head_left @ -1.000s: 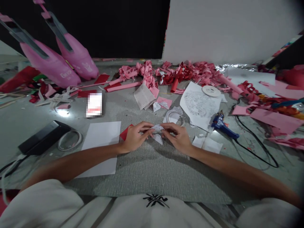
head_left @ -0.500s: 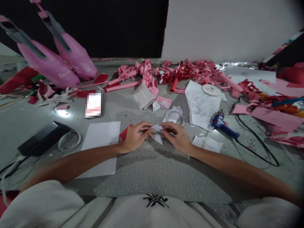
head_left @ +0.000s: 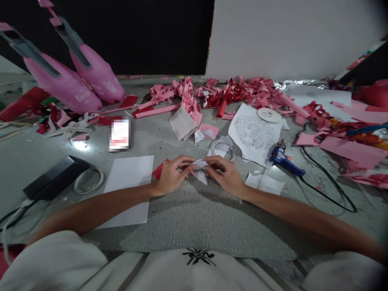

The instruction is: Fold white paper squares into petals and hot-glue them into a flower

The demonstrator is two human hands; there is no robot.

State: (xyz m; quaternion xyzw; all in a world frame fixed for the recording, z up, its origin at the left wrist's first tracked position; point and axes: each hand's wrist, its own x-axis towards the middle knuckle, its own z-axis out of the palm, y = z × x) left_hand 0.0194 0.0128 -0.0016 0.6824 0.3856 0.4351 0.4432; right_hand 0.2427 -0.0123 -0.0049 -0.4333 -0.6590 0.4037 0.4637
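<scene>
Between my two hands is a small piece of printed paper [head_left: 199,163], pinched from both sides. My left hand [head_left: 172,174] is closed on its left end, thumb and fingers together. My right hand [head_left: 226,173] grips the right end in the same way. Just below the fingers shows a small white paper triangle [head_left: 201,178]; whether it joins the held piece I cannot tell. Beside my left hand lie a red paper scrap [head_left: 159,169] and a white sheet [head_left: 129,173]. A tape roll [head_left: 224,151] rests on paper scraps just beyond my right hand.
A blue glue gun [head_left: 281,159] with a black cord lies at the right, near a drawn-on paper sheet [head_left: 254,133]. Pink and red paper pieces [head_left: 242,93] line the back. Two pink bottles [head_left: 66,85], a black box [head_left: 56,178] and another tape roll [head_left: 88,180] are at the left.
The drawn-on sheet at the back right has spread flatter, its left edge shifting leftward. My hands keep nearly the same pose around the paper.
</scene>
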